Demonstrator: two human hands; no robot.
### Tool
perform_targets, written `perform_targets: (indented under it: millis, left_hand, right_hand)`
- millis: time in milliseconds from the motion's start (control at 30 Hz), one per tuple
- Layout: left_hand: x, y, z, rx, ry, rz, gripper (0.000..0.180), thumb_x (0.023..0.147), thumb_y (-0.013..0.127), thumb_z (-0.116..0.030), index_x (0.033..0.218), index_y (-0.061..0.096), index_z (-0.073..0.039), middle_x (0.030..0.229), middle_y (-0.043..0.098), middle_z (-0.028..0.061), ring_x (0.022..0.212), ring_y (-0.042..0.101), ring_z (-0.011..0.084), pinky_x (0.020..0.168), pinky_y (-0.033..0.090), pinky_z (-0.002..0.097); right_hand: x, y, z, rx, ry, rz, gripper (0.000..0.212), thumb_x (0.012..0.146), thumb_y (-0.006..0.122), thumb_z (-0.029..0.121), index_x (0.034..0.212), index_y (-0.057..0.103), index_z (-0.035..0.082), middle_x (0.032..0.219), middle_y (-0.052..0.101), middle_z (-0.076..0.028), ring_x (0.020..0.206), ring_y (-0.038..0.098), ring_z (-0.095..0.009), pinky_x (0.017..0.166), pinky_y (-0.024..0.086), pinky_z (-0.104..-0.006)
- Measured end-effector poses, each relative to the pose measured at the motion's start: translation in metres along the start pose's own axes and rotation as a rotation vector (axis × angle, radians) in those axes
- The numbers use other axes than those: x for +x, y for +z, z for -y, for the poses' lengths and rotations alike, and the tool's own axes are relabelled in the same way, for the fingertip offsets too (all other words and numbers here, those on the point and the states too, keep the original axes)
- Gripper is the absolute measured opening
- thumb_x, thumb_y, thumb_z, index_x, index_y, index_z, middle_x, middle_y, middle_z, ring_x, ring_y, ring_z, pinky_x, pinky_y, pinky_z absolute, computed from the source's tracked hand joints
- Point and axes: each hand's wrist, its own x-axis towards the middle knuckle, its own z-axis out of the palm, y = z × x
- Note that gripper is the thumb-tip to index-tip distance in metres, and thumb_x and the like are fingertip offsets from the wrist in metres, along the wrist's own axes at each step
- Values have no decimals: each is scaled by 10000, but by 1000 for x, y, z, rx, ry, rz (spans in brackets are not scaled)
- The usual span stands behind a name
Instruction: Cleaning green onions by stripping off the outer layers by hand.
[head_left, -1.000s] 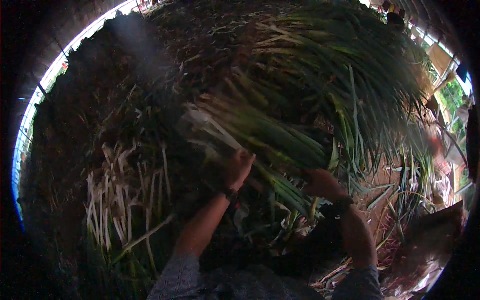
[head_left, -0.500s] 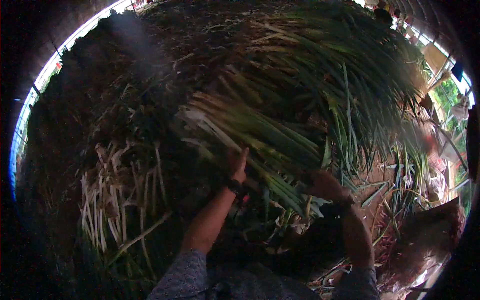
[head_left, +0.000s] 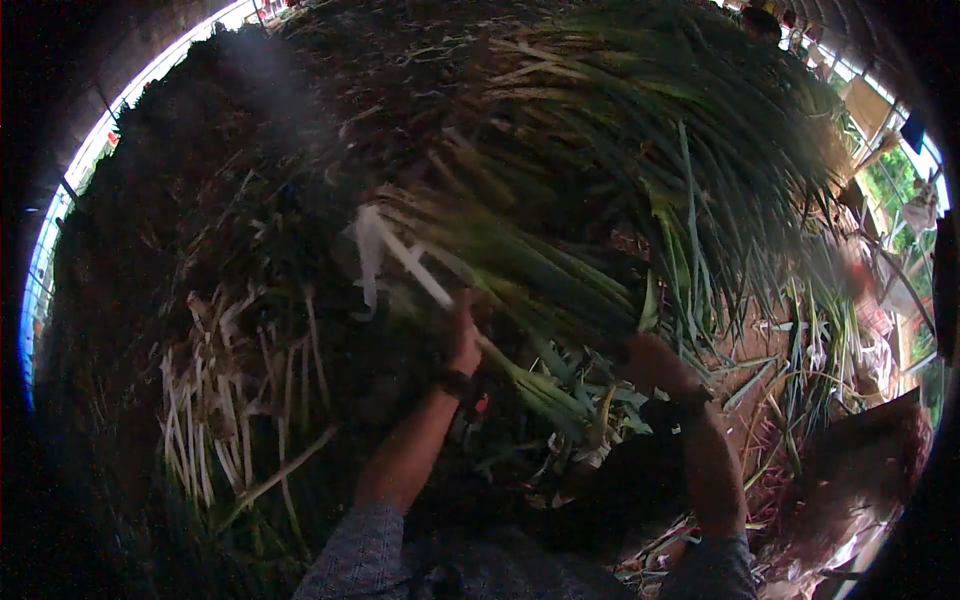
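Observation:
Long green onions with white stems and green leaves lie all around. My left hand (head_left: pixel 463 342), a dark band on its wrist, is closed round a green onion (head_left: pixel 425 272). Its white stem points up and left past my fingers, a loose pale strip hangs near its end, and green leaves (head_left: pixel 545 395) come out below my hand. My right hand (head_left: pixel 655 366) is at the leafy side of the onions, to the right of my left hand. Its fingers are dark and blurred, so their grip does not show. Just beyond both hands lies a bunch of green onions (head_left: pixel 560 270).
A large heap of green onions (head_left: pixel 740 170) rises at the far right. White-stemmed onions (head_left: pixel 215 430) stand together at the left. Leaf scraps (head_left: pixel 600 435) lie between my arms. At the right is a brown board-like surface (head_left: pixel 860 445) beside reddish litter.
My left hand has drawn slightly down and left, and the onion in it stands apart from the bunch. The leaves below it have narrowed to one cluster. My right hand has barely moved.

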Motion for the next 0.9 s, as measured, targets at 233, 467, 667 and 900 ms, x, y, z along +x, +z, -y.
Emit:
perform_targets:
  millis: [233,467,667,900]
  left_hand:
    - [-14,32,-42,207,-258,295,434,965,585,-349,1331,542,-120,1280,551,48,1169,543,216,945,478,380]
    - [34,-1,20,83,-133,161,348,897,658,-352,1093,629,-66,992,601,21,896,558,183,817,451,347]
    - [1,34,-7,284,-127,150,443,919,636,-392,1249,591,-99,985,518,0,834,482,119,653,404,310]
    - [-29,49,-55,128,-252,269,354,901,666,-414,1095,639,-119,1036,543,-3,951,521,162,800,448,350]
  right_hand:
    - [8,9,-22,-96,-65,-90,413,799,719,366,1072,672,59,926,702,-216,845,681,-434,740,540,-509]
    - [29,23,-23,-93,-96,-167,424,755,718,293,1109,677,64,931,705,-202,865,691,-396,750,546,-490]
    - [4,9,-30,-106,52,-91,523,708,736,260,1198,668,93,981,707,-194,919,690,-372,792,553,-456]
    - [19,2,-19,-174,38,-89,556,714,723,254,1243,652,101,1079,692,-204,1026,664,-379,885,529,-468]
